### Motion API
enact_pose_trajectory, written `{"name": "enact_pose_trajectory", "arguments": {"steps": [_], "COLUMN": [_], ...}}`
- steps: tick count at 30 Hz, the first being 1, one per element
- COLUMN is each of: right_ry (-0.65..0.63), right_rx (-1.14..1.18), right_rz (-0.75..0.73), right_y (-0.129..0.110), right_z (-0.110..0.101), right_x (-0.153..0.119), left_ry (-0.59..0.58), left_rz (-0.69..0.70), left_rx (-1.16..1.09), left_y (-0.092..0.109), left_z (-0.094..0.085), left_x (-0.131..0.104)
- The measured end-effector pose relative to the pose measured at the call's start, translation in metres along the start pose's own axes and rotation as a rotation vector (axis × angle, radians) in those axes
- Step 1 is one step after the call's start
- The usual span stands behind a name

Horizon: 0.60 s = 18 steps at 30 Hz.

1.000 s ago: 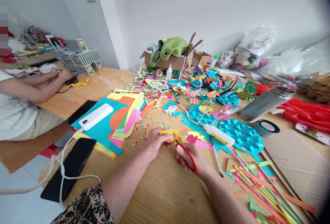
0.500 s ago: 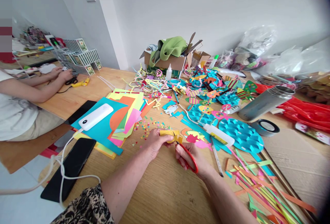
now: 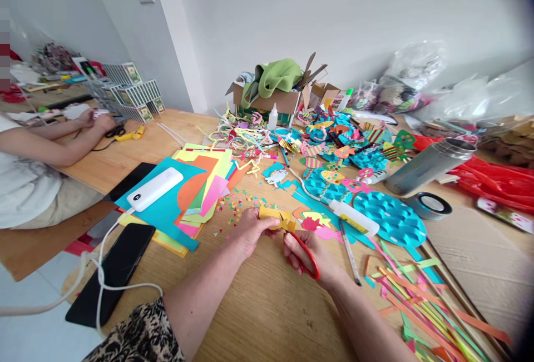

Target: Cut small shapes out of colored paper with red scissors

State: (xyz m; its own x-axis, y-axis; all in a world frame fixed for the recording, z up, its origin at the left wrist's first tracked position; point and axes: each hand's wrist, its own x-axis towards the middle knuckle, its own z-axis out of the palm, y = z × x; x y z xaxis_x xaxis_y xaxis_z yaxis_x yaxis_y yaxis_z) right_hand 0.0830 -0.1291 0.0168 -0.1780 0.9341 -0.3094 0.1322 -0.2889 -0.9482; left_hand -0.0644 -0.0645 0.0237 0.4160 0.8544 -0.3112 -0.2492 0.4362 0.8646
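Observation:
Pinched between thumb and fingers of my left hand [image 3: 255, 231] is a piece of yellow paper [image 3: 269, 214]. My right hand [image 3: 303, 252] is closed round the red-handled scissors [image 3: 312, 259], whose blades are at the right part of the yellow paper. Small coloured paper scraps [image 3: 233, 206] lie just beyond my left hand. Pink and yellow fish cut-outs [image 3: 327, 233] rest beyond my right hand, beside a white glue bottle [image 3: 354, 218].
Coloured sheets [image 3: 200, 184], a white power bank [image 3: 155, 189] and a black phone [image 3: 110, 273] are at left. Right are paper strips [image 3: 429, 301], a metal flask [image 3: 429, 166] and a blue disc [image 3: 390, 220]. Another person's hands [image 3: 98, 122] are far left.
My hands hold nearly the same place; the yellow paper and scissor blades have shifted very slightly. The other person's hands have moved a little.

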Motion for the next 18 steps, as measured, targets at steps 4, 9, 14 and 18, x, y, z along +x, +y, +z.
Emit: {"name": "enact_pose_trajectory", "arguments": {"steps": [4, 9, 14, 18], "right_ry": [-0.010, -0.015, -0.006, -0.005], "right_rx": [0.009, 0.001, -0.005, 0.018], "right_rz": [-0.003, -0.016, -0.018, -0.005], "right_y": [-0.0002, 0.0006, 0.0018, 0.0025], "right_z": [0.0000, -0.0004, -0.0002, -0.0005], "right_x": [-0.0003, -0.0005, -0.0006, 0.0003], "left_ry": [-0.002, 0.000, 0.007, 0.027], "left_rz": [-0.012, -0.012, -0.006, -0.013], "left_rx": [0.000, -0.007, -0.018, -0.031], "left_y": [0.0000, -0.0004, -0.0001, -0.0010], "left_z": [-0.0002, -0.0006, -0.0006, -0.0010], "left_x": [-0.0001, -0.0003, -0.0005, 0.0003]}}
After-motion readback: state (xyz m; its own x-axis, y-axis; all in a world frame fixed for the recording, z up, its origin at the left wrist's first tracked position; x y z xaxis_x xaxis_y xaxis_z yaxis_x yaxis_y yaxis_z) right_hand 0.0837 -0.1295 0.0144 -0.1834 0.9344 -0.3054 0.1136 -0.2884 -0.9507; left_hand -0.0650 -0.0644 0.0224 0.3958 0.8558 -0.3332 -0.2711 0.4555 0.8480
